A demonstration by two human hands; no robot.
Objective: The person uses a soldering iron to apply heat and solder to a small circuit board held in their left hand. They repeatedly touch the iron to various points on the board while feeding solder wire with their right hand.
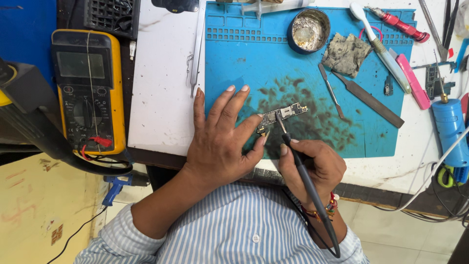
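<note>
- We look down on a blue work mat (244,54) laid over a white bench, the mat smudged dark around its middle.
- In the centre of those smudges lies a small circuit board (286,113), narrow and tilted, its right end pointing slightly far.
- Our left hand (220,139) lies flat and spread on the mat, fingers stretched far; the thumb and one fingertip press at the board's near-left end, pinning it down.
- Our right hand (312,164) is closed in a pen grip around a slim dark soldering iron (305,171), whose tip touches the board near its middle while the cord trails back toward our striped shirt.
- Right of the board, a thin metal spudger (331,90) and a long flat metal blade (373,100) lie slanted on the mat, close to each other.
- Far from them sit a round tin (309,30) of silvery residue and, just to its right, a grimy crumpled cloth (346,54).
- A white toothbrush (381,46) slants down the far-right of the mat.
- Long tweezers (197,46) lie on the white bench just left of the mat.
- Well to the left rests a yellow multimeter (88,88), red and black leads plugged in at its near end.
</note>
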